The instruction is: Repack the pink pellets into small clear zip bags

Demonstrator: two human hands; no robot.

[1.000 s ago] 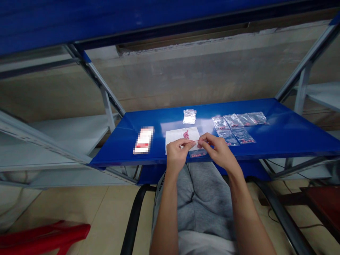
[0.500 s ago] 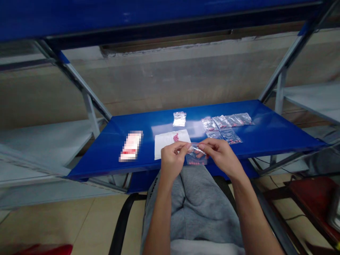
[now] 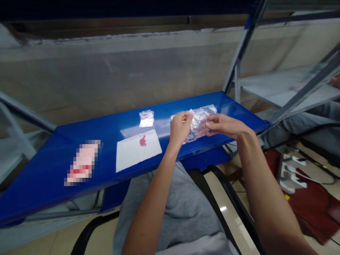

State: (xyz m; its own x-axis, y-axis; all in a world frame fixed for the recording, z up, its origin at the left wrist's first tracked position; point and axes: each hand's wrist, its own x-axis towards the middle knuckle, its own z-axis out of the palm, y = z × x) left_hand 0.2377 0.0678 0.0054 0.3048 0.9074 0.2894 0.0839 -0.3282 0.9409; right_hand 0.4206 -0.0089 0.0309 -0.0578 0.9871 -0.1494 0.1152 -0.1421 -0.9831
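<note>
Left hand half-closed, fingertips at the edge of the clear plastic bag stack; grip cannot be confirmed. Right hand partly open, fingers extended just beside the stack, no hold visible. The stack lies on the blue metal shelf, at 2 o'clock from the white paper sheet bearing pink pellets.

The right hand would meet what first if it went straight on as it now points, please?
Probably the pile of clear plastic bags ahead of the right hand, though depth is unclear.
</note>
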